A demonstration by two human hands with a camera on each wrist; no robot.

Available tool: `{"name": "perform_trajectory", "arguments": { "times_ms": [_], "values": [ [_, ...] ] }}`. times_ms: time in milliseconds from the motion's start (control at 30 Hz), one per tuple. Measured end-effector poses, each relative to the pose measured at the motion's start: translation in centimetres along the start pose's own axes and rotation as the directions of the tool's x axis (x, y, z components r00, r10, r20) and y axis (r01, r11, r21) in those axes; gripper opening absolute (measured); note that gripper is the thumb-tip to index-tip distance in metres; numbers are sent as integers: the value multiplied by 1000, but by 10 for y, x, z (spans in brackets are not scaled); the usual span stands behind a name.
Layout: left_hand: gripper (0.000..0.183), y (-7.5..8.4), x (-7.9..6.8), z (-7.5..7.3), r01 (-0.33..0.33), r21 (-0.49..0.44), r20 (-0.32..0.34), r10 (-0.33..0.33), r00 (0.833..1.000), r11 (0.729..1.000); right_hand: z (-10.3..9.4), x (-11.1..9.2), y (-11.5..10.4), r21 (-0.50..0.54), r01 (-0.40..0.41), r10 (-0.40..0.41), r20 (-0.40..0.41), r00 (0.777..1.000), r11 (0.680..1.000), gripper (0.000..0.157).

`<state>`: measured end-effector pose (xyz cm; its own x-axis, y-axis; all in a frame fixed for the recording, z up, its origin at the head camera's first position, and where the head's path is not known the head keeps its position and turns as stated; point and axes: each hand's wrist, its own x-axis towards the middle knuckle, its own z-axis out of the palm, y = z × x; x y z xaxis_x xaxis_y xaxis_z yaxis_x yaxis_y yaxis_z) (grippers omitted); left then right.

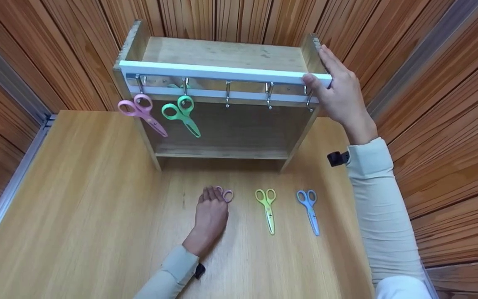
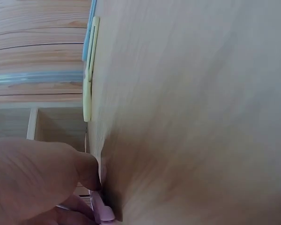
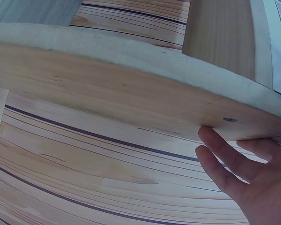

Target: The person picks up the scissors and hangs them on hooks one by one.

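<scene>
My left hand (image 1: pixel 212 214) pinches pink-purple scissors (image 2: pixel 100 208) lying on the table; the head view shows only their handles, the rest being under the fingers. To their right lie yellow-green scissors (image 1: pixel 269 214) and blue scissors (image 1: pixel 312 216), blades toward me. My right hand (image 1: pixel 343 93) holds the right upper corner of a wooden shelf (image 1: pixel 222 52), thumb over the end of its white hook rail (image 1: pixel 222 72), fingers along the outer side panel (image 3: pixel 131 93). Pink scissors (image 1: pixel 152 121) and green scissors (image 1: pixel 189 121) hang from the two leftmost hooks.
Farther right on the rail, several metal hooks (image 1: pixel 227 93) carry nothing. The shelf stands at the back of the wooden table (image 1: pixel 97 207). Wood-grained panels (image 1: pixel 451 145) with grey metal strips rise behind and at both sides.
</scene>
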<state>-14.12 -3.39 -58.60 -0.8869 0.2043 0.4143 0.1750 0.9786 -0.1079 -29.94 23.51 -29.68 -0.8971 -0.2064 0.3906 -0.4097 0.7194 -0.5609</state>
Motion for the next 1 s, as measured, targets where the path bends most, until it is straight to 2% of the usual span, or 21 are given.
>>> {"name": "perform_trajectory", "arguments": {
  "times_ms": [100,300,533,700,833,900,1000],
  "values": [
    [34,3,2,-2,15,29,-10,-15,1000,999,0,0,0,2,-4,4,0,1000,1000,99],
    [33,9,5,-5,24,109,37,-28,999,994,0,0,2,3,-9,9,0,1000,1000,99],
    [26,10,9,-9,58,115,-7,-58,998,992,-1,0,4,13,17,-17,-11,1000,1000,103],
    [12,5,15,-19,15,10,12,-15,1000,1000,-1,0,4,9,7,-7,-12,1000,1000,102],
    [12,-2,18,-31,-7,-120,88,18,996,993,1,0,2,2,-12,12,-1,1000,1000,101],
    [10,-6,20,-38,5,-215,167,32,985,977,1,0,1,1,-17,17,3,1000,1000,100],
    [9,-13,24,-48,65,-366,283,44,958,929,1,0,1,4,-11,11,0,1000,1000,101]
  ]
}}
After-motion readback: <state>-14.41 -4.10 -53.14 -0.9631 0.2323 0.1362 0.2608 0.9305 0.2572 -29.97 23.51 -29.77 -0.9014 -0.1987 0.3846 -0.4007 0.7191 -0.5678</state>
